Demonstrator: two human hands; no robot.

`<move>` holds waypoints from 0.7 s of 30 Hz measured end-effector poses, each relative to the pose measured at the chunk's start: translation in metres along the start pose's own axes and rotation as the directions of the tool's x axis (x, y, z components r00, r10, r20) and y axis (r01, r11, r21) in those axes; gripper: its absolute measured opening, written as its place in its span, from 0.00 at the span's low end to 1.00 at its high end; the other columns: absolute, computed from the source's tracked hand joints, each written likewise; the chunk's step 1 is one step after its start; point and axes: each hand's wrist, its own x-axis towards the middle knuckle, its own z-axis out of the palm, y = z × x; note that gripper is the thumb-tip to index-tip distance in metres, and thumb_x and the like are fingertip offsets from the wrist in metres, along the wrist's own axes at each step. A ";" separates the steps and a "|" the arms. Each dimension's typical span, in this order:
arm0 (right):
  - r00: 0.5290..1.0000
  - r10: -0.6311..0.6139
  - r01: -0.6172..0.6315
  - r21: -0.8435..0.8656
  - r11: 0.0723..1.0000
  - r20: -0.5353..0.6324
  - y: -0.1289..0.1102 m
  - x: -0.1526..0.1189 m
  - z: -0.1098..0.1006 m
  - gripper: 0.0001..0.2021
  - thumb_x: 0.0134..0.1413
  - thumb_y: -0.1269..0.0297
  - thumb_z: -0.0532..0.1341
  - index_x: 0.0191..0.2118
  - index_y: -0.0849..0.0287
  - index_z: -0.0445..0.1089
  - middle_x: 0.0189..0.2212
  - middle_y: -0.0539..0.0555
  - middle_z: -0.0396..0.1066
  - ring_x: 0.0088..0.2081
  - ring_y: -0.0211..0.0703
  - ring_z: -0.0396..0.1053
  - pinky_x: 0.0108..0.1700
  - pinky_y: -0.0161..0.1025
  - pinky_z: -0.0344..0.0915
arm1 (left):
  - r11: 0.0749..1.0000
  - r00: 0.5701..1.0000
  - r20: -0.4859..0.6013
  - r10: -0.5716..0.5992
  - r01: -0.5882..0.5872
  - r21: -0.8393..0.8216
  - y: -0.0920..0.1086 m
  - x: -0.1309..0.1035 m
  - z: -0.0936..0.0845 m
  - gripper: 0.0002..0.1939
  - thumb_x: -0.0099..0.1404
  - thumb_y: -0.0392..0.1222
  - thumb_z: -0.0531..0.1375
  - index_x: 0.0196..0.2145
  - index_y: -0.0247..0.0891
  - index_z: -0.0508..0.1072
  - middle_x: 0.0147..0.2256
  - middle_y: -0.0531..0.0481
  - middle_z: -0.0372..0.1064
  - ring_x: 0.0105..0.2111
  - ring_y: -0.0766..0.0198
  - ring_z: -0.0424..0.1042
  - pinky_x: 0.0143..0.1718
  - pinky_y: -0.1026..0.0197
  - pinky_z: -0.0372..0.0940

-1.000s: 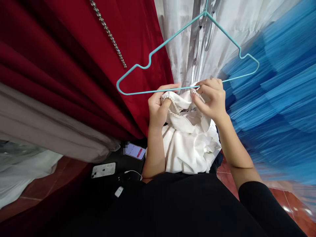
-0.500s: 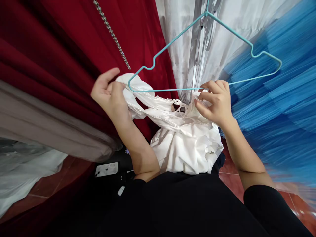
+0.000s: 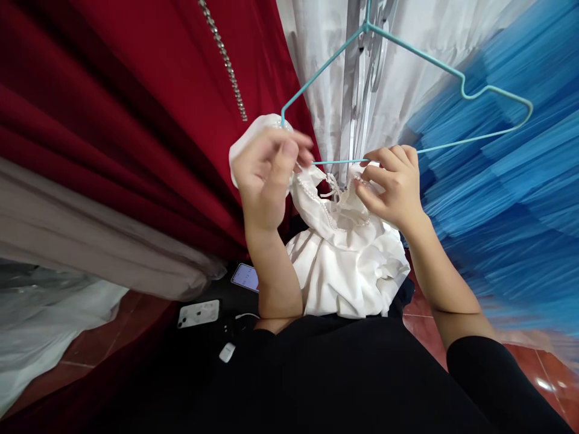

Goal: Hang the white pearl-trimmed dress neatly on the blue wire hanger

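The white garment sits bunched at the centre of the frame, its pearl edge pinched in the right hand's fingers at the turquoise hanger's bottom bar. The blurred left hand is loosely curled, hiding the hanger's left end; whether it grips cloth, I cannot tell. Red fabric fills the upper left, blue tulle the right; lower left, a forearm partly covers a lit phone near a white phone.

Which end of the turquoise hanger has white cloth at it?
On the turquoise hanger, the end at the left hand, where the white garment partly hides it. The opposite end, beyond the right hand, shows bare against blue tulle.
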 end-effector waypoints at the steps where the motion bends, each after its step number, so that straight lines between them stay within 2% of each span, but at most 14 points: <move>1: 1.000 -0.001 0.001 0.001 1.000 -0.002 0.001 0.000 0.001 0.09 0.61 0.59 0.58 0.30 0.53 0.67 0.43 0.52 0.75 0.42 0.50 0.70 0.56 0.60 0.64 | 0.986 0.983 0.092 -0.158 0.162 -0.036 -0.006 -0.010 0.003 0.22 0.75 0.57 0.58 0.37 0.39 0.83 0.29 0.47 0.77 0.28 0.63 0.76 0.30 0.61 0.70; 2: 1.000 0.000 0.000 -0.002 1.000 -0.002 0.002 0.000 0.002 0.09 0.61 0.58 0.58 0.30 0.53 0.67 0.43 0.52 0.75 0.42 0.50 0.70 0.56 0.60 0.64 | 0.940 0.925 0.197 -0.324 0.338 -0.039 -0.015 -0.019 0.005 0.26 0.76 0.60 0.56 0.36 0.37 0.82 0.28 0.45 0.78 0.26 0.62 0.77 0.27 0.60 0.70; 3: 1.000 -0.003 0.003 -0.006 1.000 -0.003 0.002 -0.001 0.003 0.09 0.62 0.58 0.59 0.30 0.53 0.68 0.43 0.52 0.76 0.42 0.50 0.70 0.56 0.60 0.64 | 0.879 0.849 0.266 -0.457 0.476 -0.011 -0.025 -0.026 0.009 0.27 0.74 0.63 0.56 0.38 0.36 0.82 0.31 0.42 0.79 0.28 0.60 0.79 0.29 0.59 0.72; 4: 1.000 -0.008 0.008 -0.013 1.000 -0.002 0.003 -0.001 0.004 0.10 0.62 0.57 0.59 0.31 0.53 0.69 0.43 0.52 0.76 0.42 0.50 0.70 0.56 0.60 0.65 | 0.835 0.805 0.271 -0.528 0.550 -0.009 -0.036 -0.031 0.014 0.26 0.72 0.64 0.59 0.43 0.35 0.81 0.36 0.40 0.81 0.32 0.57 0.81 0.32 0.58 0.75; 5: 1.000 -0.018 0.018 -0.021 1.000 -0.003 0.003 -0.001 0.004 0.10 0.62 0.56 0.59 0.32 0.53 0.69 0.44 0.51 0.76 0.43 0.50 0.70 0.57 0.60 0.65 | 0.817 0.807 0.222 -0.547 0.572 -0.066 -0.046 -0.034 0.020 0.26 0.69 0.63 0.63 0.49 0.37 0.78 0.44 0.38 0.81 0.39 0.54 0.82 0.39 0.56 0.77; 7: 0.999 -0.054 0.054 -0.035 0.998 -0.006 0.002 -0.001 0.004 0.11 0.63 0.55 0.58 0.32 0.53 0.70 0.46 0.51 0.76 0.44 0.49 0.70 0.57 0.60 0.66 | 0.817 0.868 0.125 -0.480 0.495 -0.297 -0.057 -0.036 0.034 0.27 0.69 0.61 0.65 0.56 0.41 0.72 0.57 0.38 0.76 0.53 0.51 0.79 0.52 0.50 0.76; 8: 0.997 -0.080 0.079 -0.041 0.996 -0.021 0.001 0.000 0.002 0.12 0.64 0.54 0.58 0.31 0.53 0.70 0.48 0.51 0.76 0.46 0.50 0.70 0.57 0.60 0.66 | 0.803 0.896 0.085 -0.435 0.429 -0.414 -0.059 -0.035 0.041 0.24 0.70 0.59 0.64 0.56 0.42 0.71 0.59 0.40 0.74 0.58 0.51 0.76 0.58 0.48 0.74; 10: 0.988 -0.108 0.102 -0.060 0.993 -0.113 0.001 0.001 -0.004 0.15 0.65 0.53 0.58 0.29 0.54 0.70 0.51 0.52 0.75 0.51 0.52 0.71 0.59 0.60 0.66 | 0.760 0.929 0.033 -0.368 0.321 -0.565 -0.055 -0.033 0.052 0.16 0.74 0.55 0.60 0.50 0.42 0.71 0.55 0.43 0.76 0.62 0.52 0.73 0.63 0.48 0.69; 12: 0.959 -0.067 0.046 -0.081 0.996 -0.277 0.007 0.000 -0.013 0.17 0.65 0.51 0.59 0.27 0.54 0.69 0.54 0.56 0.73 0.56 0.55 0.69 0.61 0.61 0.65 | 0.749 0.938 -0.012 -0.347 0.269 -0.606 -0.047 -0.030 0.056 0.11 0.75 0.51 0.60 0.43 0.41 0.69 0.44 0.47 0.77 0.59 0.53 0.76 0.60 0.52 0.71; 13: 0.926 -0.031 0.000 -0.081 0.997 -0.376 0.013 -0.003 -0.018 0.19 0.65 0.49 0.60 0.26 0.54 0.69 0.53 0.58 0.72 0.57 0.56 0.69 0.60 0.61 0.66 | 0.756 0.940 -0.031 -0.340 0.254 -0.604 -0.043 -0.030 0.056 0.10 0.75 0.50 0.60 0.40 0.41 0.68 0.40 0.49 0.75 0.56 0.54 0.77 0.56 0.54 0.74; 16: 0.786 0.075 -0.128 -0.043 0.991 -0.613 0.049 -0.018 -0.034 0.23 0.60 0.45 0.64 0.23 0.57 0.68 0.47 0.59 0.69 0.53 0.54 0.71 0.54 0.60 0.67 | 0.778 0.944 -0.052 -0.325 0.236 -0.583 -0.037 -0.030 0.048 0.11 0.74 0.50 0.62 0.38 0.41 0.67 0.35 0.50 0.71 0.52 0.55 0.79 0.44 0.61 0.76; 18: 0.741 0.184 -0.230 0.014 0.973 -0.645 0.081 -0.031 -0.045 0.19 0.55 0.49 0.68 0.24 0.59 0.69 0.45 0.57 0.68 0.52 0.53 0.70 0.53 0.58 0.66 | 0.788 0.945 -0.049 -0.324 0.241 -0.566 -0.036 -0.030 0.043 0.12 0.73 0.51 0.63 0.38 0.41 0.67 0.35 0.50 0.70 0.51 0.55 0.79 0.40 0.62 0.76; 21: 0.694 0.289 -0.281 0.122 0.952 -0.659 0.120 -0.042 -0.061 0.11 0.48 0.63 0.71 0.22 0.60 0.71 0.38 0.54 0.65 0.46 0.48 0.71 0.50 0.54 0.67 | 0.799 0.944 -0.046 -0.328 0.251 -0.546 -0.034 -0.031 0.040 0.14 0.72 0.53 0.63 0.38 0.41 0.67 0.34 0.50 0.69 0.50 0.55 0.79 0.38 0.63 0.76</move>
